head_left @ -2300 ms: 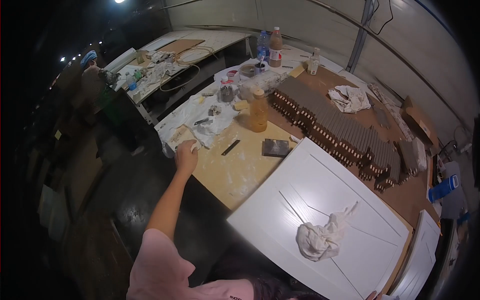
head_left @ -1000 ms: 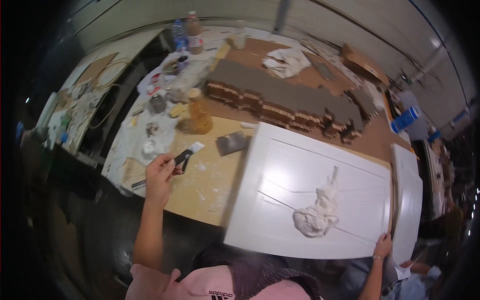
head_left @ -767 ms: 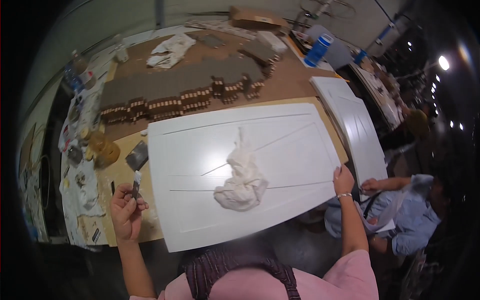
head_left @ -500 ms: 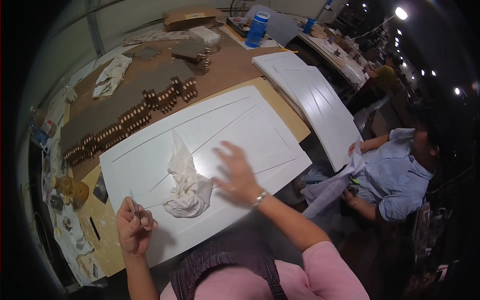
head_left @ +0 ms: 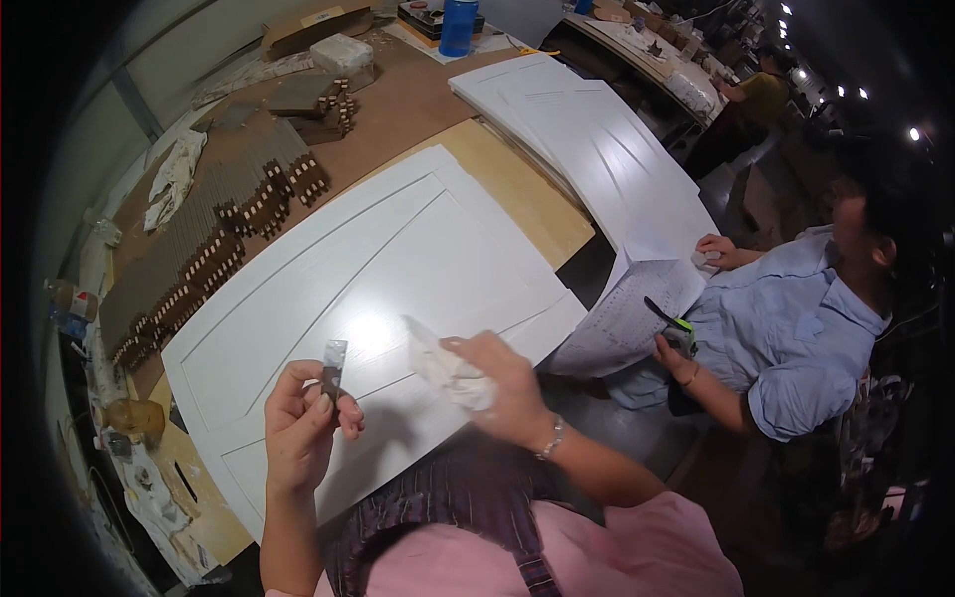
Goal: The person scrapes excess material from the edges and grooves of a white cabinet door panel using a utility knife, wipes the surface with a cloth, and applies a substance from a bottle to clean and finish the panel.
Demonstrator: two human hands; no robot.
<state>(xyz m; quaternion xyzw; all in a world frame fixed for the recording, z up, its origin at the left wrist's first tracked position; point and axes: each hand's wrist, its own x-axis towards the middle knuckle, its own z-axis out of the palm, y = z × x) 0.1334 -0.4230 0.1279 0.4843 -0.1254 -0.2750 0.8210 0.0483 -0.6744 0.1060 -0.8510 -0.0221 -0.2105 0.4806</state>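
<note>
A white panel with grooved lines lies in front of me on a tan board. Above its near left part, my left hand pinches a small flat metal blade between thumb and fingers, its grey end pointing up. My right hand, with a bracelet at the wrist, is closed on a crumpled white cloth over the panel's near edge. The hand and cloth are slightly blurred. Whether the cloth touches the panel, I cannot tell.
Rows of brown strips with pale ends lie beyond the panel. More white panels are stacked at the right. A person close by there holds written sheets and a tape measure. A jar stands at the left.
My right hand was spread beside the cloth lying on the panel; now it grips the bunched cloth. My left hand has turned the blade upright. The neighbour's sheets have opened out. My view has shifted.
</note>
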